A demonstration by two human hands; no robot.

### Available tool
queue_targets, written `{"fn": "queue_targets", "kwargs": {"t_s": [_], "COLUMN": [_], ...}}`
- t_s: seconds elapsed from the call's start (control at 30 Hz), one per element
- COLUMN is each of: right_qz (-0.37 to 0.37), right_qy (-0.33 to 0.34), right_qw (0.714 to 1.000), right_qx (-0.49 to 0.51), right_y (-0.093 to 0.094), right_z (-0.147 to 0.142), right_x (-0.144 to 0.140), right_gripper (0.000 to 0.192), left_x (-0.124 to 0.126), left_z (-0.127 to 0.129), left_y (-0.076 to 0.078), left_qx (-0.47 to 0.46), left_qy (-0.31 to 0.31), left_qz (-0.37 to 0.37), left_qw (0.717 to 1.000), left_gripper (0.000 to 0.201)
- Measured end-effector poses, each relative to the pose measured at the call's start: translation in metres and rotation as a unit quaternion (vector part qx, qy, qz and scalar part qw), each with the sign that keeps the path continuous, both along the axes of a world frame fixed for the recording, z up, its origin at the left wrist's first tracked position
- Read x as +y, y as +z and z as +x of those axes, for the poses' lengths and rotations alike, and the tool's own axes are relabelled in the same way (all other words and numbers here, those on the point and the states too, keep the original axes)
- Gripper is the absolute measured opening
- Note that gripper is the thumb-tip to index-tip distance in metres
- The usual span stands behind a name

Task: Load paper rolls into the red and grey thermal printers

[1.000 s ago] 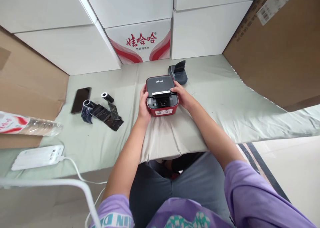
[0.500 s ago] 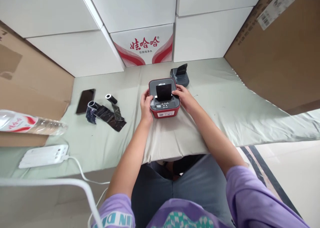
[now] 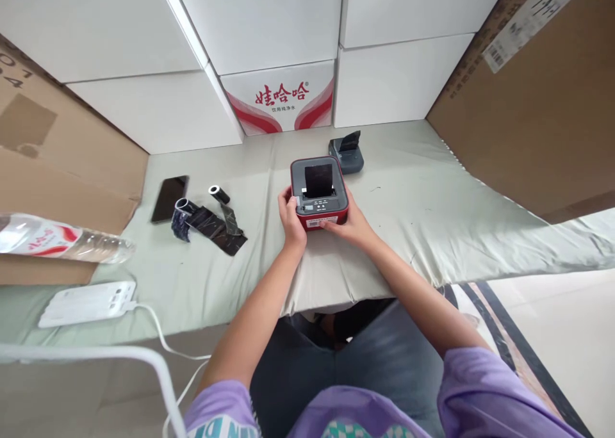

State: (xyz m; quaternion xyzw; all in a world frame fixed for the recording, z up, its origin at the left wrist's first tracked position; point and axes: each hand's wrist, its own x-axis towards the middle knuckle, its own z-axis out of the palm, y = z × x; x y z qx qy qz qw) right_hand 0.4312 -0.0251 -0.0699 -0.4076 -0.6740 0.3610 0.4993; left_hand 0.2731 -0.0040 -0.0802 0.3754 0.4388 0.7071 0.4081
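A red and black label printer (image 3: 307,174) sits on the cloth-covered table in front of me, a black strip (image 3: 319,180) standing out of the slot in its top. My left hand (image 3: 291,219) is closed around its left side, fingers along the edge. Around the right front corner wraps my right hand (image 3: 353,223), its thumb lying on the white label of the front face and its other fingers mostly hidden behind the side. Just behind the printer stands a smaller dark printer (image 3: 350,162), also with a black strip sticking up.
To the left lie two rolls of black ribbon (image 3: 211,227), partly unwound, and a dark phone (image 3: 170,198). A water bottle (image 3: 62,238) and a white power bank (image 3: 89,303) with a cable are farther left. White boxes (image 3: 283,102) line the back; a cardboard box (image 3: 538,118) stands right.
My right hand has slid from the printer's upper right side down to its front corner, the thumb now on the front label. My left hand still holds the left side, slightly lower.
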Motion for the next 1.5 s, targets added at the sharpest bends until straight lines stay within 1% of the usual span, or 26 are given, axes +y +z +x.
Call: {"fn": "queue_targets", "kwargs": {"t_s": [0.07, 0.13, 0.2, 0.27, 0.37, 0.43, 0.5, 0.57, 0.63, 0.7, 0.83, 0.9, 0.97, 1.0, 1.03, 1.07, 1.1, 1.13, 1.17, 1.2, 1.23, 1.27, 1.3, 1.33, 1.4, 1.5], "right_qz": [0.015, 0.031, 0.040, 0.050, 0.076, 0.092, 0.100, 0.104, 0.104, 0.096, 0.066, 0.050, 0.032, 0.023, 0.018, 0.014, 0.021, 0.031, 0.034, 0.026, 0.011, -0.007, -0.025, -0.040, -0.052, -0.029], "right_qy": [0.000, -0.006, -0.019, -0.027, -0.034, -0.034, -0.021, 0.000, 0.010, -0.001, -0.028, -0.017, -0.008, -0.026, -0.064, -0.130, -0.216, -0.300, -0.370, -0.418, -0.445, -0.453, -0.447, -0.432, -0.397, -0.352], "right_qw": [1.000, 0.999, 0.998, 0.997, 0.994, 0.991, 0.990, 0.990, 0.990, 0.991, 0.994, 0.996, 0.997, 0.996, 0.992, 0.983, 0.965, 0.939, 0.909, 0.883, 0.865, 0.856, 0.855, 0.860, 0.880, 0.910], "right_qx": [-0.011, -0.026, -0.043, -0.059, -0.078, -0.089, -0.094, -0.094, -0.095, -0.094, -0.078, -0.066, -0.073, -0.085, -0.104, -0.125, -0.145, -0.166, -0.188, -0.211, -0.232, -0.249, -0.261, -0.266, -0.256, -0.217], "right_y": [-0.002, -0.002, 0.000, 0.004, 0.015, 0.021, 0.022, 0.019, 0.013, 0.006, -0.005, -0.007, -0.005, -0.004, -0.002, -0.001, 0.000, 0.000, -0.001, -0.003, -0.005, -0.008, -0.011, -0.013, -0.015, -0.010], "right_z": [0.002, 0.003, 0.004, 0.003, -0.004, -0.013, -0.025, -0.038, -0.051, -0.062, -0.077, -0.077, -0.070, -0.062, -0.052, -0.040, -0.027, -0.014, -0.002, 0.007, 0.015, 0.019, 0.021, 0.021, 0.021, 0.024], "right_x": [0.001, 0.000, 0.000, 0.004, 0.019, 0.037, 0.058, 0.079, 0.097, 0.108, 0.119, 0.119, 0.117, 0.115, 0.112, 0.110, 0.109, 0.109, 0.110, 0.113, 0.118, 0.123, 0.129, 0.134, 0.140, 0.125], "right_gripper": [0.120, 0.120, 0.118, 0.117, 0.117, 0.119, 0.121, 0.122, 0.122, 0.121, 0.116, 0.109, 0.099, 0.093, 0.085, 0.077, 0.069, 0.064, 0.066, 0.073, 0.083, 0.093, 0.101, 0.106, 0.105, 0.098], "left_x": [-0.003, -0.006, -0.006, -0.003, 0.012, 0.025, 0.038, 0.049, 0.056, 0.062, 0.072, 0.075, 0.076, 0.075, 0.073, 0.070, 0.066, 0.063, 0.059, 0.054, 0.050, 0.046, 0.043, 0.039, 0.035, 0.030], "left_z": [0.002, 0.002, -0.001, -0.009, -0.027, -0.042, -0.056, -0.068, -0.077, -0.082, -0.085, -0.086, -0.087, -0.087, -0.088, -0.088, -0.087, -0.086, -0.085, -0.082, -0.079, -0.076, -0.073, -0.069, -0.064, -0.058], "left_y": [0.001, 0.001, 0.001, 0.001, 0.005, 0.007, 0.008, 0.005, 0.001, -0.004, -0.014, -0.016, -0.016, -0.016, -0.015, -0.013, -0.012, -0.010, -0.009, -0.007, -0.005, -0.004, -0.002, 0.000, 0.004, 0.010], "left_qx": [0.007, 0.026, 0.053, 0.091, 0.188, 0.257, 0.299, 0.311, 0.295, 0.264, 0.242, 0.259, 0.294, 0.316, 0.337, 0.352, 0.359, 0.356, 0.349, 0.341, 0.338, 0.342, 0.355, 0.376, 0.435, 0.514], "left_qy": [-0.014, -0.045, -0.082, -0.103, -0.090, -0.057, -0.009, 0.025, 0.024, 0.002, -0.019, -0.017, 0.008, 0.035, 0.068, 0.107, 0.148, 0.186, 0.215, 0.230, 0.228, 0.209, 0.176, 0.133, 0.045, -0.046], "left_qz": [0.012, 0.030, 0.049, 0.080, 0.150, 0.173, 0.158, 0.120, 0.085, 0.069, 0.069, 0.063, 0.054, 0.052, 0.054, 0.059, 0.065, 0.069, 0.070, 0.070, 0.070, 0.070, 0.073, 0.078, 0.088, 0.082], "left_qw": [1.000, 0.998, 0.994, 0.987, 0.966, 0.949, 0.941, 0.942, 0.951, 0.962, 0.968, 0.964, 0.954, 0.947, 0.937, 0.928, 0.919, 0.913, 0.909, 0.909, 0.911, 0.913, 0.915, 0.914, 0.895, 0.853], "left_gripper": [0.040, 0.045, 0.049, 0.055, 0.073, 0.086, 0.092, 0.093, 0.093, 0.096, 0.099, 0.093, 0.084, 0.079, 0.073, 0.066, 0.055, 0.042, 0.029, 0.018, 0.011, 0.009, 0.011, 0.011, 0.012, 0.013]}}
